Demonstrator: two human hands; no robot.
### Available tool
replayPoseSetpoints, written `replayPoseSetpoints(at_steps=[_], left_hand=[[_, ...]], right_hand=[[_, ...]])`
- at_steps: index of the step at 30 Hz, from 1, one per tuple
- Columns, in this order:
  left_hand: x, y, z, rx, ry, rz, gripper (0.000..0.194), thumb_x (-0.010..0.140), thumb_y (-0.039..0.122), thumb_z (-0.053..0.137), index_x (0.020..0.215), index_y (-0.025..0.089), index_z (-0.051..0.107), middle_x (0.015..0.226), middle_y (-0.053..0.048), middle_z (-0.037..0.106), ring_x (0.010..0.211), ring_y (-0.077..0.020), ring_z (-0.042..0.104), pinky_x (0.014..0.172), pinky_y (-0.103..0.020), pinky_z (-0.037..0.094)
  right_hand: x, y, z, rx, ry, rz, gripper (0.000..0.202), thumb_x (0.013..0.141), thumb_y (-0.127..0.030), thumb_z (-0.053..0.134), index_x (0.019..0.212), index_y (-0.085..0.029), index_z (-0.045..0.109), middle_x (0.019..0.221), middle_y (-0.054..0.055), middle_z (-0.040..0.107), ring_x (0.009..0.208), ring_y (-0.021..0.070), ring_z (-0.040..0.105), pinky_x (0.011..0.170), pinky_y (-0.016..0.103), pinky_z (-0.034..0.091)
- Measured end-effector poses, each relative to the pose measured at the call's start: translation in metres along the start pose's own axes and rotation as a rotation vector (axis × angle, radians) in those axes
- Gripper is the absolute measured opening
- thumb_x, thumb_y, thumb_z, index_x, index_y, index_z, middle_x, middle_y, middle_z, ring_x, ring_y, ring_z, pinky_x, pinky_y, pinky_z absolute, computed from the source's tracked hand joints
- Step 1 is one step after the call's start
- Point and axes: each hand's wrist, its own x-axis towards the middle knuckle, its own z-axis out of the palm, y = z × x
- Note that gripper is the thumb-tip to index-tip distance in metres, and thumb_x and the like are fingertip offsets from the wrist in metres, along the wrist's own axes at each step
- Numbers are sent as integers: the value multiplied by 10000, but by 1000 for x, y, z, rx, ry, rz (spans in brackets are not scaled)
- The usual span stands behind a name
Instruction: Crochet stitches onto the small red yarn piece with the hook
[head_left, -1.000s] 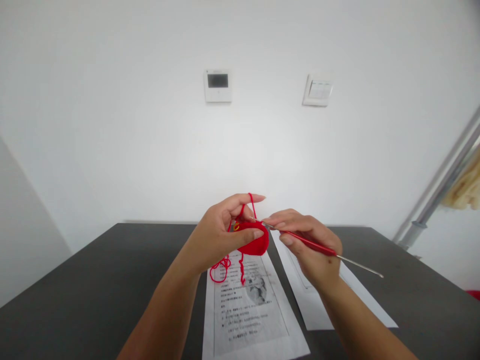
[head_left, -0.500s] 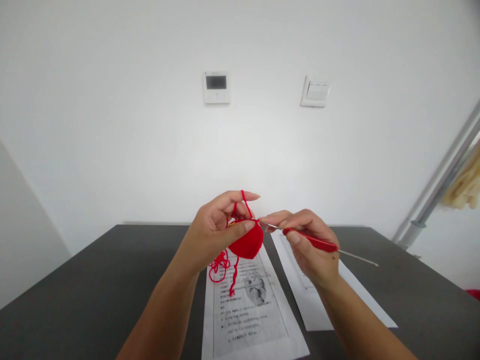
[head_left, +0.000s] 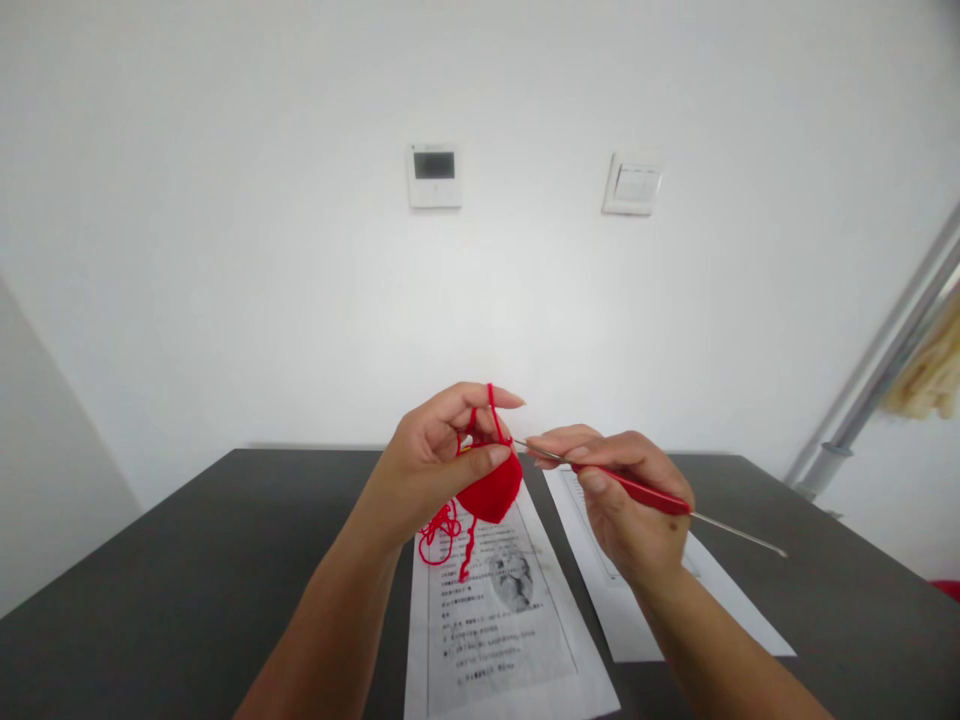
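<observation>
Pinched between the thumb and fingers of my left hand (head_left: 442, 450) is a small red crocheted piece (head_left: 491, 490). A strand of red yarn (head_left: 493, 410) runs over my raised left index finger down to its top edge. My right hand (head_left: 630, 495) grips the red handle of a crochet hook (head_left: 637, 490), whose thin metal shaft points left at the top edge of the piece. The other metal end sticks out to the right behind the hand. A short red yarn tail (head_left: 469, 550) hangs below the piece. Whether the hook tip is inside a stitch is too small to tell.
Loose red yarn (head_left: 440, 533) lies beside my left wrist. Two printed sheets, one on the left (head_left: 510, 650) and one on the right (head_left: 622, 620), rest on the dark table (head_left: 187, 600). A white wall stands behind, and a grey pole (head_left: 862, 400) leans at the right.
My right hand has moved slightly right and down with the crochet hook, its shaft now drawn out a little from the piece. The left hand has barely shifted.
</observation>
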Motion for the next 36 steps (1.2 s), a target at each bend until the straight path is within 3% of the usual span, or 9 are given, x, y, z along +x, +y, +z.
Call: replayPoseSetpoints(at_steps=[8,16,24,36], left_hand=[[1,-2,-2,-89,-13,15,233,849,138,740,1056,243,748,800,28,681,632,-40,575,544,-110,432],[-2,-4,-2,-22,2,67,237,861,133,727,1066,251,740,810,27,678,639,-47,582,554,-119,448],[-3,-5,-2,25,3,78,235,865,139,729,1077,241,728,816,23,672,649,-53,582,555,-128,445],[-1,-6,-1,-71,-61,9,234,845,190,751,1076,205,712,824,3,672,617,-59,576,529,-147,424]], right_hand=[[3,0,-2,47,-25,41,90,916,-220,729,987,-257,771,1009,37,828,983,215,771,876,403,639],[3,1,-2,120,0,131,49,912,-258,737,956,-247,755,995,41,832,954,205,783,868,379,639],[6,-3,-1,152,15,251,94,879,-324,762,871,-236,731,930,50,834,770,200,780,694,351,645],[9,-4,2,212,26,340,157,853,-359,786,816,-219,726,829,45,821,672,168,737,640,300,602]])
